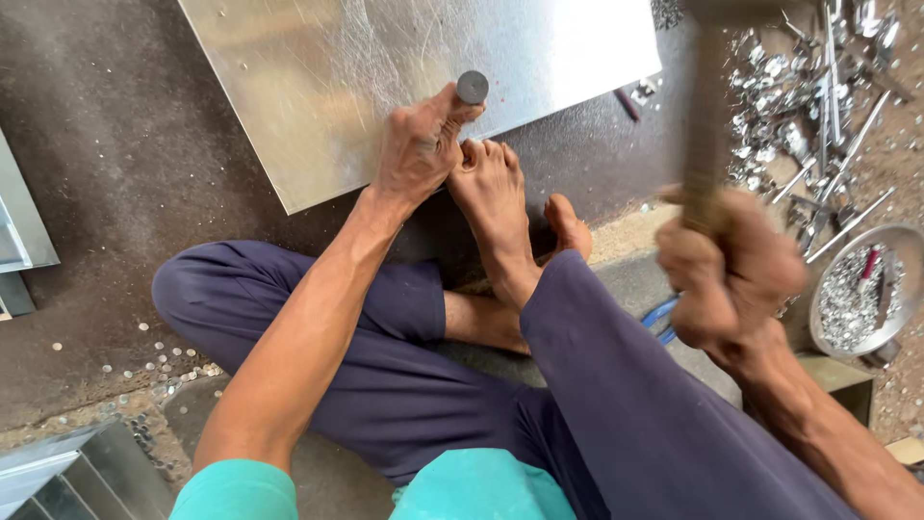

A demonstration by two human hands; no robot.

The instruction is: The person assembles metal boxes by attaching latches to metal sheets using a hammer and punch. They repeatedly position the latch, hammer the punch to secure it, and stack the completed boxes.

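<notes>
Punch (472, 88): upright steel rod on metal sheet (318, 87), pinched in left hand (420, 146). Hammer (705, 116): blurred, raised, right hand (733, 272) clenched on wooden handle. Bare foot (493, 197) touches sheet edge.

Dusty dark concrete floor (115, 173), metal scraps (799, 116) strewn at right, bright daylight

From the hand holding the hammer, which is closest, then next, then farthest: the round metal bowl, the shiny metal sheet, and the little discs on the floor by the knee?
From the right hand, in the head view:
1. Bowl, just to its right, by the scrap pile.
2. Sheet, up and to the left, under the left hand.
3. Discs, far left, beyond the bent knee.
</notes>
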